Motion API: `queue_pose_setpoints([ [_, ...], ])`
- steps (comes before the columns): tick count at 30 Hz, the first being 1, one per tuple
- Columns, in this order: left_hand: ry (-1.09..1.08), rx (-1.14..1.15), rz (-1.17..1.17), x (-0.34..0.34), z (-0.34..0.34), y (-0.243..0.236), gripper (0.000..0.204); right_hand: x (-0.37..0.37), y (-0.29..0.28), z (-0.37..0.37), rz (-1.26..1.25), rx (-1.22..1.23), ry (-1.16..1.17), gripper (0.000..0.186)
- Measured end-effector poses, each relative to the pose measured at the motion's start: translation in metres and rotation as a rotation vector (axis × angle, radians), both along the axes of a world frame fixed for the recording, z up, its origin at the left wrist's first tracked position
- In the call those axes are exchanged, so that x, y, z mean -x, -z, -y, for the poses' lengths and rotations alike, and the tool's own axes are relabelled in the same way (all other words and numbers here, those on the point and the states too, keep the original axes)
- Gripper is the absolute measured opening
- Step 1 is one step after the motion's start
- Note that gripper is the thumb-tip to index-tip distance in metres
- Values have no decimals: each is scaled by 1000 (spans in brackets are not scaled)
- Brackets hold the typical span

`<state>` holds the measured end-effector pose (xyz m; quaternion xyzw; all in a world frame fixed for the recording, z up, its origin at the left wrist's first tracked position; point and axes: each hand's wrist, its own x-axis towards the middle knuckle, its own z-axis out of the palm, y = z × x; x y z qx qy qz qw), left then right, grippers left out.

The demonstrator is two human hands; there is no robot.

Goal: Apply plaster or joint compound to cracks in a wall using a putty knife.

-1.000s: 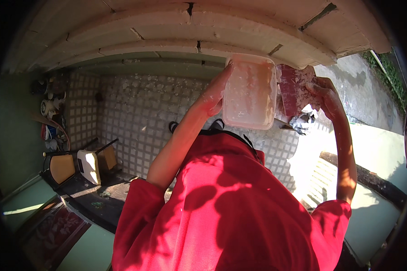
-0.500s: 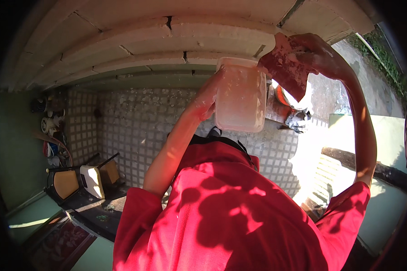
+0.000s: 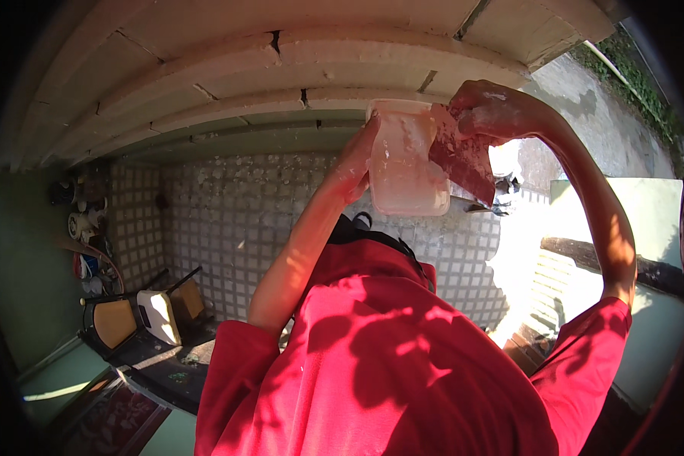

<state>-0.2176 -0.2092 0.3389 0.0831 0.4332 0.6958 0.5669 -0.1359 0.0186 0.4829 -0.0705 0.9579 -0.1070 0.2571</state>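
Observation:
A clear plastic tub [image 3: 408, 194] with pale paste smeared inside hangs over the floor, in front of my chest. My left hand [image 3: 353, 171] is closed round its left side; the fingers are partly hidden by the tub. At the tub's right edge, my right hand [image 3: 488, 112] pinches a flat reddish spreader [image 3: 470, 167] with a straight lower edge. Pale residue speckles the spreader. Its left side overlaps the tub's opening, but I cannot tell whether it touches the paste. Whitish marks also show on the right hand.
Cracked, ledge-like boards [image 3: 342, 57] run across the top, close beyond both hands. Below is a speckled tiled floor [image 3: 228, 220]. Chairs [image 3: 114, 323] stand at lower left, with assorted clutter [image 3: 87, 228] along the left wall. Bright sunlight falls at right, near a dark beam [image 3: 623, 266].
My right hand has come down and left, bringing the spreader from beside the boards to the tub's right edge. The tub stays nearly in place in my left hand.

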Motion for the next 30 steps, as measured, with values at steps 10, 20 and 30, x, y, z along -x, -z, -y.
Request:
queue_pose_setpoints([
  [10,52,-82,49,10,4,6,72,-28,-25,50,-336,373,435,41],
  [20,37,-74,-5,21,9,4,63,-21,-27,87,-420,257,478,34],
  [30,101,0,-8,43,11,-1,59,-3,13,115,-706,179,604,36],
])
